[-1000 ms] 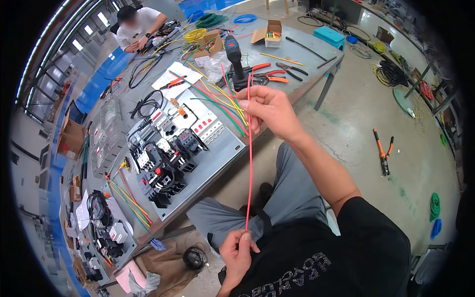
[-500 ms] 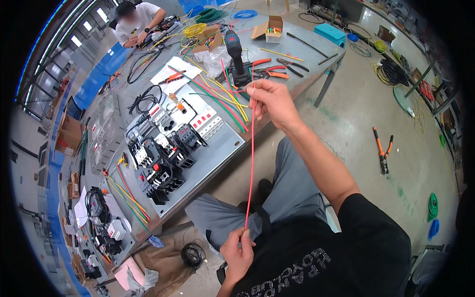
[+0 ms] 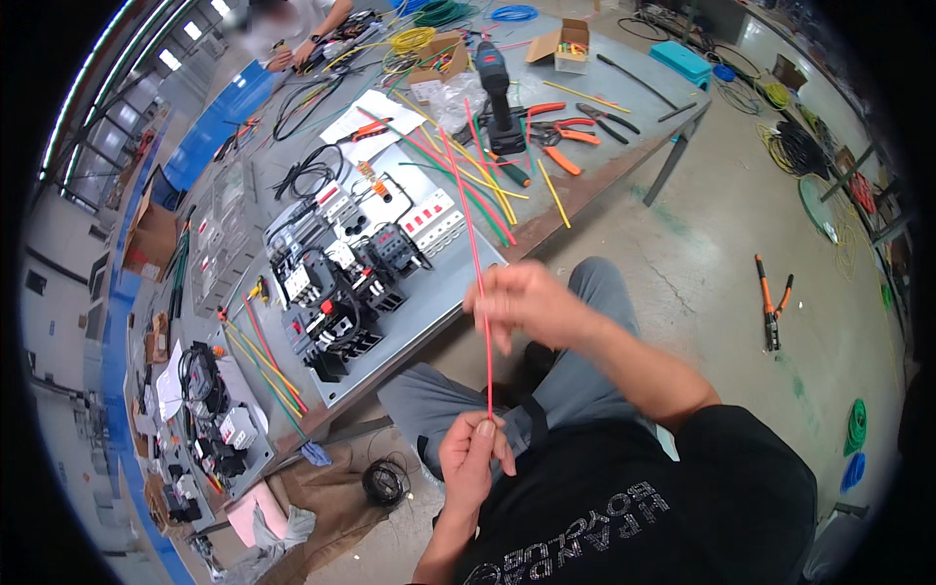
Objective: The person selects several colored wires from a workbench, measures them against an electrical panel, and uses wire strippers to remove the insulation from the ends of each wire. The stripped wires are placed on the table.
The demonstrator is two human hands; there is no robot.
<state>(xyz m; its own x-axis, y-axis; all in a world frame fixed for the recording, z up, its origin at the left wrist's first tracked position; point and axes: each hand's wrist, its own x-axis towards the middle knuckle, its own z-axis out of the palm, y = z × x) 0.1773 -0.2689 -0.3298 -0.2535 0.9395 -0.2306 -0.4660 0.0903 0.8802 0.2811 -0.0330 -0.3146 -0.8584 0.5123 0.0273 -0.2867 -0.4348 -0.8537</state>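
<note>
A long thin red wire (image 3: pixel 463 185) stands almost upright before me, its free upper part leaning left over the bench. My left hand (image 3: pixel 473 458), low in front of my shirt, pinches its lower end between thumb and fingers. Higher up, my right hand (image 3: pixel 526 304) is curled about the middle of the wire, somewhat blurred by motion. Left of it on the bench lies a metal mounting plate (image 3: pixel 439 288) bearing black and white electrical switchgear (image 3: pixel 336 302). Loose yellow, green and red wires (image 3: pixel 492 200) lie across the plate's far edge.
A cordless drill (image 3: pixel 497 97), orange-handled pliers (image 3: pixel 565 132) and an open carton (image 3: pixel 564 47) are on the bench. A second fitted plate (image 3: pixel 229 390) lies at left. A co-worker (image 3: pixel 292 34) sits at the far end. A long-handled orange cutter (image 3: pixel 770 302) lies on the floor.
My right hand has come down the red wire from near its top to its middle, closer to my left hand. The wire's upper part now stands free. The view has shifted slightly.
</note>
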